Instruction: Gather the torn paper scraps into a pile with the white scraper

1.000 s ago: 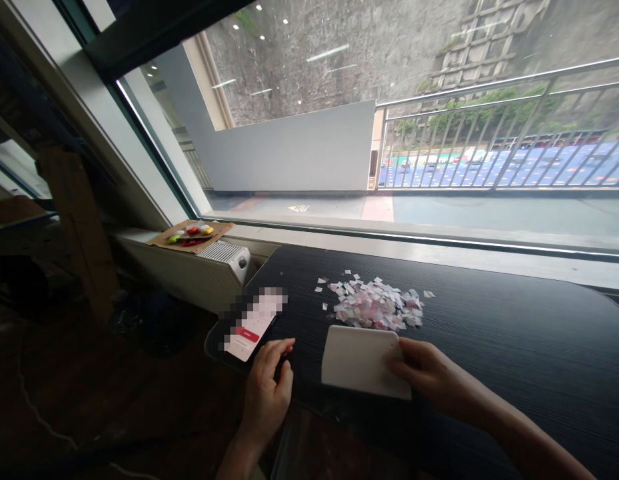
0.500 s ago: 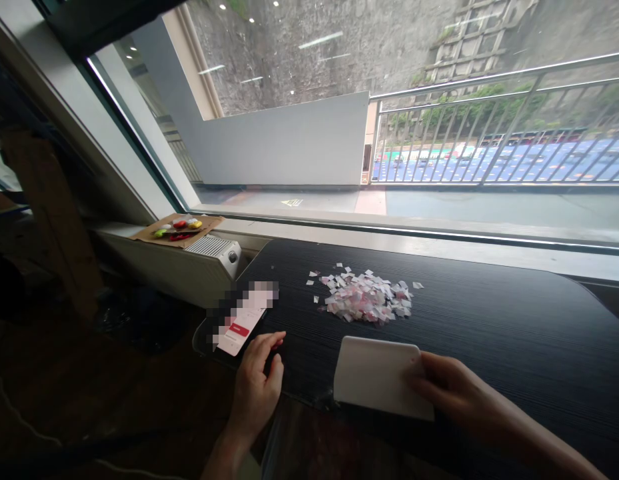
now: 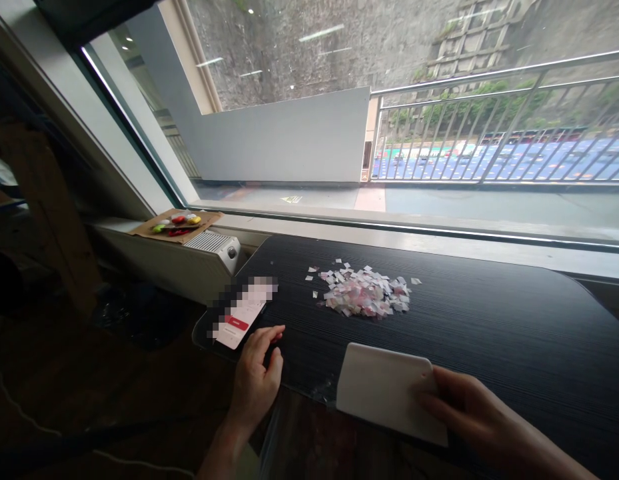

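My right hand (image 3: pixel 464 400) pinches the right end of a white plastic scraper (image 3: pixel 384 390), a flat rectangular piece with rounded corners and a tiny hole near one corner. It is held at the near edge of the black table (image 3: pixel 489 313); whether it touches the tabletop I cannot tell. Beyond it lies a loose heap of small cut squares (image 3: pixel 364 293), white and pinkish, with a few strays around it. At the table's near edge, my left hand (image 3: pixel 259 367) has nothing in it, with thumb and loosely bent fingers apart. Just past its fingers lies a phone (image 3: pixel 236 323) with a lit screen, partly blurred out.
Left of the table stands a white radiator (image 3: pixel 209 267), with brown cardboard (image 3: pixel 156 223) and small colourful items on top. A window sill (image 3: pixel 389 233) runs behind the table beneath a large window. On the dark floor, a pale cable (image 3: pixel 19 413) trails at left.
My right hand has shifted the scraper slightly right and toward me, tilting it a little. My left hand stays nearly still. The heap looks unchanged.
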{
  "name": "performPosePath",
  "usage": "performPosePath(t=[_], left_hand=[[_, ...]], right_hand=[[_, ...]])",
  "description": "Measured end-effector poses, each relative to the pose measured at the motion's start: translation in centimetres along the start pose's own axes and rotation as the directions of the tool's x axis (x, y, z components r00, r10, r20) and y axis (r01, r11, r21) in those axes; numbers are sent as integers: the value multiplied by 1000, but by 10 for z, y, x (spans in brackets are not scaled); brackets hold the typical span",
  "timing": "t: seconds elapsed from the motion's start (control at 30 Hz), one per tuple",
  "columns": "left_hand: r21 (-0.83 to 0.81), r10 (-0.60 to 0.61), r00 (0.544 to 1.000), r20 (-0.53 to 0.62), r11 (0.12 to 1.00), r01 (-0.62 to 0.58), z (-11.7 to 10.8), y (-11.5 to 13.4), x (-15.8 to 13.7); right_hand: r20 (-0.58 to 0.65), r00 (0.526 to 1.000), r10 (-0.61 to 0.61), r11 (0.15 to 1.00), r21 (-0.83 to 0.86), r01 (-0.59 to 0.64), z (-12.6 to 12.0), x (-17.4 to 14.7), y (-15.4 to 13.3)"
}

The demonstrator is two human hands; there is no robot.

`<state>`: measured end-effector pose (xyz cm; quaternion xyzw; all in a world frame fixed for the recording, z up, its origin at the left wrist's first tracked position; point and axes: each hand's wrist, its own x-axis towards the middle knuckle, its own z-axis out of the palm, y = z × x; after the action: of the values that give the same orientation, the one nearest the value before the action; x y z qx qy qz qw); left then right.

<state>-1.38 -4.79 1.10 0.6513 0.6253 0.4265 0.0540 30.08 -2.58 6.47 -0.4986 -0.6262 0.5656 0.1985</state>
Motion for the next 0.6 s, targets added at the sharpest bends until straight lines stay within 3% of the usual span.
performPosePath(t=[0.17, 0.4, 0.6], left_hand=[[-5, -8, 1000, 8, 1000, 8, 0, 1, -1], [-4, -7, 1000, 4, 1000, 7, 1, 2, 0], [0, -24, 1000, 12, 1000, 24, 2, 3, 0]], right_hand=[[-73, 997, -21, 1000, -4, 21, 7, 1, -6], [-55, 998, -31, 998, -52, 28, 12, -2, -7], [-103, 978, -181, 937, -320, 140, 22, -2, -8]])
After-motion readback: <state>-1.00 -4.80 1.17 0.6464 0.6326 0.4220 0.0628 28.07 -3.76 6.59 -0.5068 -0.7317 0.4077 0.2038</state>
